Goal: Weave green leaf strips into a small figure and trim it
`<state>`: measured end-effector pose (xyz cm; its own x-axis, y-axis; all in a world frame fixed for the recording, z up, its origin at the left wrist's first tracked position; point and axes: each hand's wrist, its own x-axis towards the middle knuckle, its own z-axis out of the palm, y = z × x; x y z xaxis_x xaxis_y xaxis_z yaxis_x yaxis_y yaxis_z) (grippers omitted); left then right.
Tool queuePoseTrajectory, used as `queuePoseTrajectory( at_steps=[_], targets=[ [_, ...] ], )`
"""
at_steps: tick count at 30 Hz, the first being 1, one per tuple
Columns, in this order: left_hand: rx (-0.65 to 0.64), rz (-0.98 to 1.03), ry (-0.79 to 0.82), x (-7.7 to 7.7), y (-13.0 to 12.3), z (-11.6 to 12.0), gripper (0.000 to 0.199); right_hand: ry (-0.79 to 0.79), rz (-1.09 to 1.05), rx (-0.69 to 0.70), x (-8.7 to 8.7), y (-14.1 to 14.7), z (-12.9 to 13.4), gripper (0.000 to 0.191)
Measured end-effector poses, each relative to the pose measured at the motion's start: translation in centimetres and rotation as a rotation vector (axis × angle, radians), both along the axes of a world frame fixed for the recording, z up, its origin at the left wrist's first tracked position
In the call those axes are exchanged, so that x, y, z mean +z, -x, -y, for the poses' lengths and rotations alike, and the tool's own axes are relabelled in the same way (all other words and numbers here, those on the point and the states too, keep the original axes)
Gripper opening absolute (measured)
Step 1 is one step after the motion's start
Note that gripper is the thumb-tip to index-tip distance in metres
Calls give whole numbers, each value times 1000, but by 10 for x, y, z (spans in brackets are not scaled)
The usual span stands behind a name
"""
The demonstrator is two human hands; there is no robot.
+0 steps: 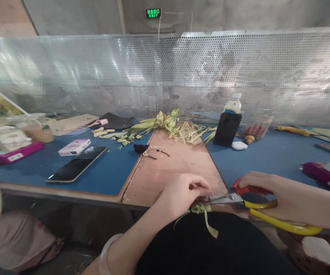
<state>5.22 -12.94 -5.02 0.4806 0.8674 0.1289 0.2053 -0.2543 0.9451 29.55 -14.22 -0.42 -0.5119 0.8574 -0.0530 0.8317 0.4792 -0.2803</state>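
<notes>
My right hand [279,193] is wrapped round scissors [230,198] with red and yellow handles. Their blades point left, almost closed, with the tips by my left fingers. Curled into a pinch, my left hand [183,194] is at a small knotted piece of green plant strips, like corn husk [201,208], just above my black-clothed lap. One loose pale strip [211,228] dangles from it. The fingertips and blade tips partly overlap, so the exact point of contact is hidden.
Husk leaves [170,124] lie in a heap at the back of the wooden board [176,164]. A black bundle [140,148], phone [77,164] and small box [75,147] are leftward. Rightward stand a bottle [233,103] and dark upright slab [227,129]. A perforated metal screen [165,72] spans the back.
</notes>
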Motion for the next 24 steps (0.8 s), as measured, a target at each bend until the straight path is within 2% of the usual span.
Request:
queuePoseTrajectory(
  at_steps=[3, 14, 24],
  targets=[
    [-5, 4, 1, 1, 0, 1, 12, 67, -3, 47, 2, 2, 1, 24],
    [-10, -6, -21, 2, 0, 0, 12, 91, -15, 51, 2, 3, 3, 27],
    [17, -30, -124, 4, 0, 0, 10, 92, -19, 47, 6, 8, 8, 31]
  ],
)
